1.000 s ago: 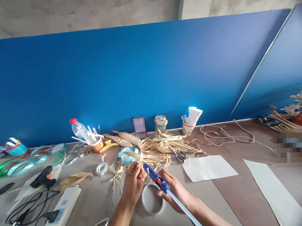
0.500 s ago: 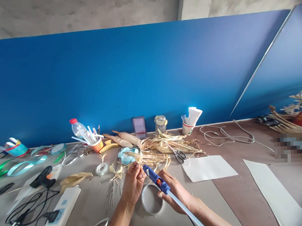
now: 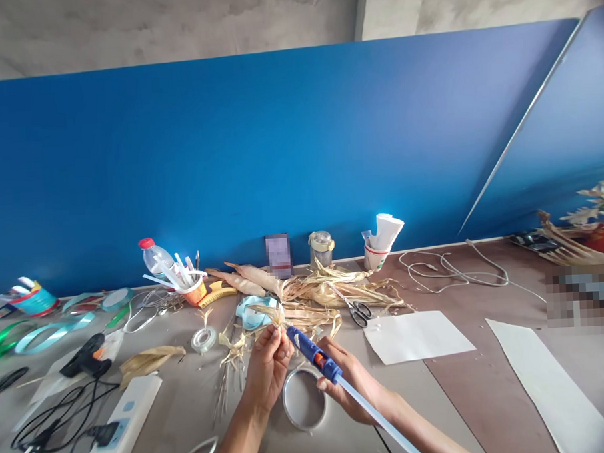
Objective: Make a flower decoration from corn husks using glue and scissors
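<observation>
My left hand [image 3: 268,371] is closed in a pinch on a small bundle of dried corn husk [image 3: 277,316] that sticks up from its fingertips. My right hand [image 3: 349,381] grips a blue glue gun [image 3: 313,353] with a clear glue stick [image 3: 375,418] trailing back along my forearm. The gun's nozzle points up and left and sits right beside the husk bundle at my left fingertips. A metal ring [image 3: 303,400] lies on the table just below and between both hands.
A pile of husks [image 3: 329,293] with scissors [image 3: 356,310] lies behind the hands. White paper sheets [image 3: 417,337] are at right. At left lie a black glue gun [image 3: 85,354], a power strip [image 3: 121,423], a tape roll [image 3: 204,338], ribbons [image 3: 51,333], a cup of sticks [image 3: 192,288] and a bottle [image 3: 154,256].
The right hand and the glue gun shifted slightly; the nozzle stays at the husk bundle. The left hand holds still.
</observation>
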The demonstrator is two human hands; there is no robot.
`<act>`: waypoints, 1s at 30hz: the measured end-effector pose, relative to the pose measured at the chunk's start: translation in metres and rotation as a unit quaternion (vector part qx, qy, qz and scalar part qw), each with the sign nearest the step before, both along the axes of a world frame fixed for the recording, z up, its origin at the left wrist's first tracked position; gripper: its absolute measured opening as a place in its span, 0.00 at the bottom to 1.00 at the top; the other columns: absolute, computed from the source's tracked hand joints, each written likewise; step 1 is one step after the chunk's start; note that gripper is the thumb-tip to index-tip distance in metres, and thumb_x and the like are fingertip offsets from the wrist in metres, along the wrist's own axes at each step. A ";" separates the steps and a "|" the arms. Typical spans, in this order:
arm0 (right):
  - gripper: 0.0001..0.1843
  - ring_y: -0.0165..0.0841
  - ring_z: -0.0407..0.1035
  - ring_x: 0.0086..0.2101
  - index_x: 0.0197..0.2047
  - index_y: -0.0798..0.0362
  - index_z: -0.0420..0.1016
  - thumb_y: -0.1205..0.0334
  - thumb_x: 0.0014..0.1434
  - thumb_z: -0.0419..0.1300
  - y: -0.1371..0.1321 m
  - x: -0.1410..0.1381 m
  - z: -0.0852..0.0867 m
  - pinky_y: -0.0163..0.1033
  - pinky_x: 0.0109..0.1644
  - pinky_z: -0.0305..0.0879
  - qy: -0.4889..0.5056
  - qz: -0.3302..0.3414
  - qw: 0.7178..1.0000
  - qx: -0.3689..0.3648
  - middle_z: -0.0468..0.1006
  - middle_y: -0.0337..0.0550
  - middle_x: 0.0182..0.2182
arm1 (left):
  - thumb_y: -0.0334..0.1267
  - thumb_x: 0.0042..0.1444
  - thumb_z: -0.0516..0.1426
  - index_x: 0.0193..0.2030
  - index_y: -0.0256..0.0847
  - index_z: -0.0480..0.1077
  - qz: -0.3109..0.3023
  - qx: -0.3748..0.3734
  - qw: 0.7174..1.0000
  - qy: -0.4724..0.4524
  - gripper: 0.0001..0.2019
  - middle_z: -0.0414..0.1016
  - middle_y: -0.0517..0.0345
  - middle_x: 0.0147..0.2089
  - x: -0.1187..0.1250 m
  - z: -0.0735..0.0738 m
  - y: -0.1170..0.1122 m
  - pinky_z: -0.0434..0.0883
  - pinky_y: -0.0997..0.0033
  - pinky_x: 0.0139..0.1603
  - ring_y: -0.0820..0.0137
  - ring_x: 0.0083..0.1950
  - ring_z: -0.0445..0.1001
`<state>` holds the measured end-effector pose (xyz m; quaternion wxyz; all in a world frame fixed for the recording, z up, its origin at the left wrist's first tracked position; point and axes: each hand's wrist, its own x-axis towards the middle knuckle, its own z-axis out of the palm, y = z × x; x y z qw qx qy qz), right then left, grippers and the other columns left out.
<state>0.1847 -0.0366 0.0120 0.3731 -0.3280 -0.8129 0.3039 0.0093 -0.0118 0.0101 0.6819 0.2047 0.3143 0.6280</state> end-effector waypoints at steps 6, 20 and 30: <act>0.25 0.33 0.58 0.31 0.35 0.52 0.60 0.38 0.59 0.41 -0.002 0.001 0.001 0.39 0.35 0.60 -0.004 0.011 1.000 -0.009 0.63 0.43 0.32 | 0.31 0.43 0.65 0.27 0.36 0.68 0.006 0.002 1.000 -0.003 0.09 0.64 0.65 0.23 0.001 0.001 0.000 0.60 0.84 0.23 0.84 0.21 0.57; 0.24 0.34 0.59 0.32 0.36 0.53 0.61 0.39 0.59 0.42 -0.004 0.002 0.008 0.40 0.36 0.62 0.021 0.012 1.000 -0.010 0.64 0.44 0.33 | 0.32 0.44 0.65 0.27 0.36 0.69 0.004 0.017 1.000 0.002 0.08 0.65 0.64 0.23 0.000 -0.001 0.001 0.63 0.81 0.26 0.82 0.21 0.59; 0.22 0.34 0.60 0.32 0.36 0.53 0.62 0.42 0.59 0.46 -0.001 0.003 0.002 0.39 0.36 0.61 -0.006 0.006 1.000 0.003 0.64 0.45 0.33 | 0.31 0.44 0.65 0.27 0.35 0.69 0.001 0.007 1.000 -0.002 0.08 0.65 0.64 0.24 0.000 -0.002 0.001 0.61 0.85 0.24 0.84 0.21 0.58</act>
